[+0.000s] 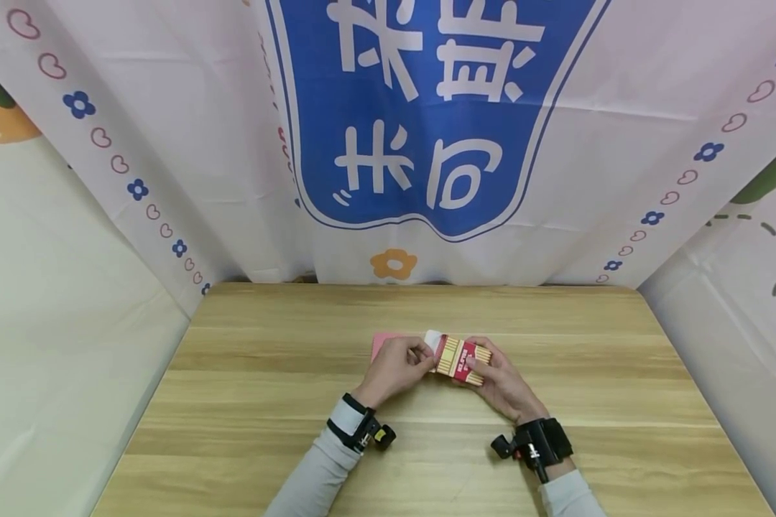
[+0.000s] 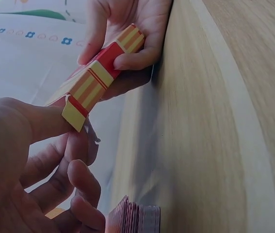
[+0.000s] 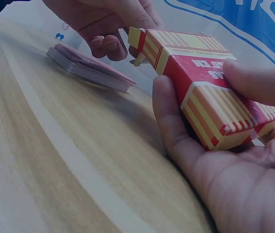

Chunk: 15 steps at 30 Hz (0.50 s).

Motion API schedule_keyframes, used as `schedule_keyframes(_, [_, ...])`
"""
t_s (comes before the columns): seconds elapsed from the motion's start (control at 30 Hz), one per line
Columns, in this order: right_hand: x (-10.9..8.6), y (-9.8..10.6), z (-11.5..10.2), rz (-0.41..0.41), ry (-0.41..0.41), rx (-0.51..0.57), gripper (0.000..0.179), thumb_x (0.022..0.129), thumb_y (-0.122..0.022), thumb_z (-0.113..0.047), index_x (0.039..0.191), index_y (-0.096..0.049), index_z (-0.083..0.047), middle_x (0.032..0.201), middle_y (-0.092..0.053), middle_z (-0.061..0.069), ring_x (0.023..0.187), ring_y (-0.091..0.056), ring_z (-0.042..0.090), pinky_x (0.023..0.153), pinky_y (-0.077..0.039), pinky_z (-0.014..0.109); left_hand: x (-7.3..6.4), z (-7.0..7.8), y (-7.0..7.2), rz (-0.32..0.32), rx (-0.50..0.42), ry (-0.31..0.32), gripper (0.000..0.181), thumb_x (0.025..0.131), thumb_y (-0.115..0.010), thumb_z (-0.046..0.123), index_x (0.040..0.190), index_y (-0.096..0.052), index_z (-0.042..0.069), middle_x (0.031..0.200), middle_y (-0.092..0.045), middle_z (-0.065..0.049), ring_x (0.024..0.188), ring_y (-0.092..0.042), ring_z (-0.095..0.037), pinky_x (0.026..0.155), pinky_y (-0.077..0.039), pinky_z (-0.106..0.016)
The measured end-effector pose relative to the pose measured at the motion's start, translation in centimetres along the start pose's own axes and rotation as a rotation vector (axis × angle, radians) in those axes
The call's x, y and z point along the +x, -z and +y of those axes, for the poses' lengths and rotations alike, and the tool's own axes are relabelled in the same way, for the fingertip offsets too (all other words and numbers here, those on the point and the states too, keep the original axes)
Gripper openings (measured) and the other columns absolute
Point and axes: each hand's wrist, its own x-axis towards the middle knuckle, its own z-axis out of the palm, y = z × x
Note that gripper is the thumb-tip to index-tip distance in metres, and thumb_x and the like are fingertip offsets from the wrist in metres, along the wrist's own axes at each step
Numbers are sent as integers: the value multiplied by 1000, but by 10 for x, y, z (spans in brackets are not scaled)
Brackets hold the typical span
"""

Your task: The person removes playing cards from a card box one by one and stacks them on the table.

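Observation:
A red and yellow striped card box (image 1: 460, 360) is held over the table by my right hand (image 1: 501, 384), its thumb on the broad face and fingers around the other side. The end toward my left hand (image 1: 397, 365) is open, with a pale lid flap (image 1: 432, 339) standing out. In the left wrist view, my left thumb and forefinger pinch a small yellow side flap (image 2: 74, 114) at that end. A deck of playing cards (image 3: 88, 68) with pinkish backs lies stacked on the table beyond the box in the right wrist view; the left hand partly covers it in the head view.
The wooden table (image 1: 265, 402) reaches back to a white printed curtain (image 1: 233, 143) with a blue sign panel. Black camera straps (image 1: 543, 441) sit on both wrists.

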Motion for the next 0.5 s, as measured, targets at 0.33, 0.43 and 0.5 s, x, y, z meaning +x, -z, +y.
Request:
schedule_keyframes(0.33, [0, -1, 0, 10, -5, 16, 34, 112, -52, -8, 143, -47, -20, 149, -43, 13, 129, -63, 26, 108, -56, 44, -1, -1, 0, -15, 3, -5, 9, 100, -75, 22, 92, -78, 18, 81, -70, 10, 65, -61, -5, 58, -50, -24])
schedule_keyframes(0.43, [0, 0, 0, 14, -5, 21, 34, 112, -52, -8, 143, -47, -20, 149, -44, 13, 129, -63, 26, 108, -56, 45, 0, -1, 1, -17, 7, -4, 9, 100, -71, 21, 94, -77, 18, 83, -71, 10, 66, -61, -4, 61, -51, -23])
schedule_keyframes(0.5, [1, 0, 0, 23, -9, 23, 35, 111, -53, -8, 143, -47, -20, 149, -44, 13, 129, -63, 26, 108, -56, 45, 0, -2, 1, -19, -1, -4, 10, 101, -69, 20, 95, -77, 18, 84, -71, 9, 68, -62, -4, 63, -52, -23])
